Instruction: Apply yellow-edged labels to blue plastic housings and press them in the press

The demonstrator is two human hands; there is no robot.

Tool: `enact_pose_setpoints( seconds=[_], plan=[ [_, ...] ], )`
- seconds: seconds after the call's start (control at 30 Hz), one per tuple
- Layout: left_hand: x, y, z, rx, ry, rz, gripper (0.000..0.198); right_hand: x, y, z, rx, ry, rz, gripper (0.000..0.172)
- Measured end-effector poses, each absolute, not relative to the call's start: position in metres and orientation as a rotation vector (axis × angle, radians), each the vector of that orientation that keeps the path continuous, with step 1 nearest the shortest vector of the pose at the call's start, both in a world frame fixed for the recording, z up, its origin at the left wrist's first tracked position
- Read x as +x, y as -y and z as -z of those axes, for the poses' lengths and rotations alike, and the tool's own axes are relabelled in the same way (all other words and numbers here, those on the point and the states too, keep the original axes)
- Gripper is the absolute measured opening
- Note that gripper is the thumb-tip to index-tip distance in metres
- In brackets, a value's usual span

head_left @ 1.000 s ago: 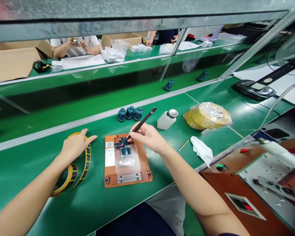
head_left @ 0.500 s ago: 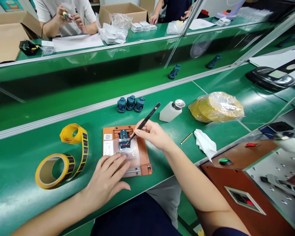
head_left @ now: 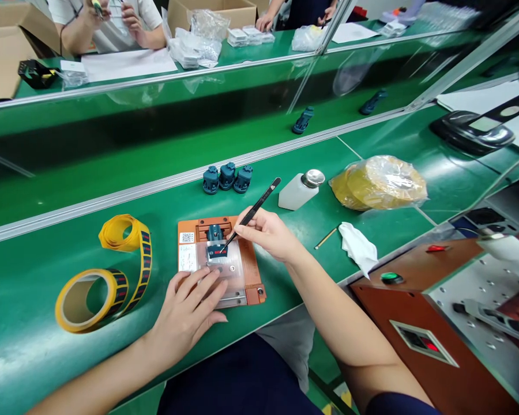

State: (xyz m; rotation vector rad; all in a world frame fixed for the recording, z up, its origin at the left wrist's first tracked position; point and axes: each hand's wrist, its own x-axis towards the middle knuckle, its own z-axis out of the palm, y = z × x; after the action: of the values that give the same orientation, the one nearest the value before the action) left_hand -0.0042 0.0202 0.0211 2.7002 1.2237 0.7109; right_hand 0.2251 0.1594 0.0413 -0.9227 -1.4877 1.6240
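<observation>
My right hand (head_left: 266, 230) grips black tweezers (head_left: 259, 203) like a pen, their tips on a dark label with red lettering (head_left: 217, 251). The label lies by the upper edge of a clear plastic plate (head_left: 236, 271), next to a dark teal part (head_left: 215, 232) set in an orange-brown fixture (head_left: 253, 268). My left hand (head_left: 190, 305) rests flat on the plate's lower left, fingers spread and holding nothing. Whether the label's underside touches the part cannot be made out.
To the left stands a yellow label roll (head_left: 89, 300) with a loose strip. Several teal parts (head_left: 227, 176) stand behind the fixture. A white bottle (head_left: 300, 190), a bagged yellow roll (head_left: 378, 183), a swab (head_left: 326, 238) and a white cloth (head_left: 358, 248) lie right. Co-workers sit beyond the clear partition.
The whole view has shifted slightly. Both hands keep nearly the same pose, with the tweezers' tips still on the label; the label appears slightly tilted compared with before.
</observation>
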Motion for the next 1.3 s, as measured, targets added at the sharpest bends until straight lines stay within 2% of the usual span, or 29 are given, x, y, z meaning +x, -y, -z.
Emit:
enact_pose_setpoints(
  seconds=[0.73,0.93,1.17,1.3],
  plan=[
    [-0.005,-0.021,-0.023,2.709,-1.248,-0.703,0.045,0.225,-0.159,-0.038,-0.885,1.453,-1.651,0.030],
    [-0.003,-0.032,-0.031,2.741,-1.332,-0.587,0.057,0.225,-0.159,-0.041,-0.922,1.501,-1.609,0.033],
    [0.000,-0.037,-0.038,2.800,-1.335,-0.489,0.057,0.225,-0.159,-0.041,-0.942,1.532,-1.614,0.035],
    [0.001,-0.036,-0.039,2.765,-1.355,-0.442,0.064,0.224,-0.159,-0.041,-0.947,1.529,-1.612,0.035]
  ],
)
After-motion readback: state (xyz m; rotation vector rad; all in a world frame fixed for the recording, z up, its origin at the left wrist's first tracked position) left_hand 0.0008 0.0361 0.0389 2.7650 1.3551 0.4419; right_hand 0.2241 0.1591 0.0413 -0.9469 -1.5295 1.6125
